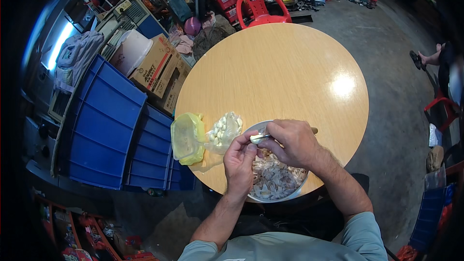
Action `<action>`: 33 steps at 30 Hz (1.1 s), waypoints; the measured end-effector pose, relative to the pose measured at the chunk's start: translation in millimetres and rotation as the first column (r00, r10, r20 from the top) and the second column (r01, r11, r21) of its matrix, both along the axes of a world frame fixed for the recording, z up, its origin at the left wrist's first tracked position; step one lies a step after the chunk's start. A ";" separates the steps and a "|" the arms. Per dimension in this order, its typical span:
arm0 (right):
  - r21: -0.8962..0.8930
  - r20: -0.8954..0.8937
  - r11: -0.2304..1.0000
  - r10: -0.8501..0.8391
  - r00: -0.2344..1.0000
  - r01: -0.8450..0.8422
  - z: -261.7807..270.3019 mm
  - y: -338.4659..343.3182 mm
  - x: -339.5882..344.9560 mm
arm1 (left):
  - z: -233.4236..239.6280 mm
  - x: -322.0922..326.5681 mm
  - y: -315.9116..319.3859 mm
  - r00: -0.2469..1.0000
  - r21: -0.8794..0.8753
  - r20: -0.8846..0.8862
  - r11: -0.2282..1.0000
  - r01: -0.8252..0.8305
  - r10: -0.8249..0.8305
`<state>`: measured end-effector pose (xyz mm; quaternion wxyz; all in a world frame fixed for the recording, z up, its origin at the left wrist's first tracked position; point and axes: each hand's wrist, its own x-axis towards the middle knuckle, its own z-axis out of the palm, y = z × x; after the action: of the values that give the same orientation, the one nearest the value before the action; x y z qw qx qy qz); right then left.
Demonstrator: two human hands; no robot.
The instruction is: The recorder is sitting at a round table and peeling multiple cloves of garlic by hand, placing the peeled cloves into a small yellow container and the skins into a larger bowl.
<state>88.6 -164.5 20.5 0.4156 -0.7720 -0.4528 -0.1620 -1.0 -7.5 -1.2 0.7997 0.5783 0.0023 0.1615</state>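
My left hand (pixel 241 163) pinches a pale garlic clove (pixel 256 138) between thumb and fingers. My right hand (pixel 290 141) grips a small knife, its blade (pixel 264 138) lying against the clove; a brown handle end (pixel 314 130) sticks out beyond the hand. Below both hands, a white bowl (pixel 286 199) holds papery garlic skins (pixel 273 183). To the left of the bowl lies a clear plastic bag (pixel 230 136) with peeled cloves (pixel 219 132). Farther left, a clear plastic container (pixel 185 136) sits in a yellow bag (pixel 192 158).
A round wooden table (pixel 272 76) bears everything. A red plastic chair (pixel 262 7) stands at its far side. Large blue panels (pixel 105 127) and cardboard boxes (pixel 157 69) are at the left. At the far right, a person's bare leg (pixel 431 58) shows near a red chair (pixel 447 107).
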 end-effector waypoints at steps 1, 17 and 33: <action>0.000 0.000 1.000 0.000 1.000 0.000 -0.3 0.0 0.0 | 0.0 0.0 0.2 1.000 0.015 0.008 1.000 0.003 -0.003; -0.026 -0.031 0.999 0.023 0.999 -0.023 -0.9 -3.8 1.2 | 1.4 -0.7 -1.3 0.999 0.092 0.021 0.995 -0.038 0.037; -0.066 -0.124 0.992 0.101 0.987 -0.109 9.4 -8.6 -1.0 | 0.9 0.4 -0.7 0.998 0.111 0.026 0.993 -0.051 0.048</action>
<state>87.6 -173.1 29.8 0.4220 -0.7699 -0.4725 -0.0766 -0.6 -8.2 -0.2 0.7618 0.6199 -0.0016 0.1880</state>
